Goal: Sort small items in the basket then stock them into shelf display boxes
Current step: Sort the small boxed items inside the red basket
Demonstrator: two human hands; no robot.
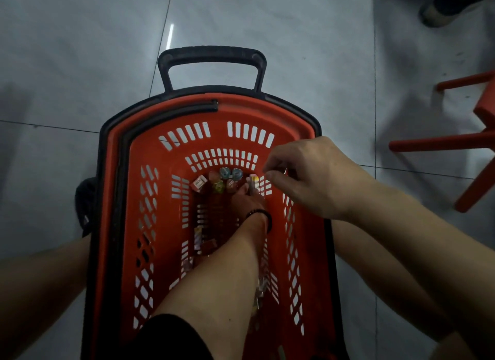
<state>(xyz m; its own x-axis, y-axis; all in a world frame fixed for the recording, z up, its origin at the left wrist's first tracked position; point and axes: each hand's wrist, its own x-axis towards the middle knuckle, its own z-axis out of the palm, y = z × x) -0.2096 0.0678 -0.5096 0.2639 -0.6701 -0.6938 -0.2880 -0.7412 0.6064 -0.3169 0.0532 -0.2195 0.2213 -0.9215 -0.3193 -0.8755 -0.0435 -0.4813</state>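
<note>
Evidently the left hand (247, 200) was nearer: low in the basket (267, 110), its fingers met the pale box (254, 182) at the three o'clock end of the small items (222, 178), grip unclear. The right hand (313, 177) hovered above at two o'clock, fingertips pinched together, contents unclear.

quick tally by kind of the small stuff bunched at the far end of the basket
round pieces: 5
small boxes: 2
total: 7
</note>
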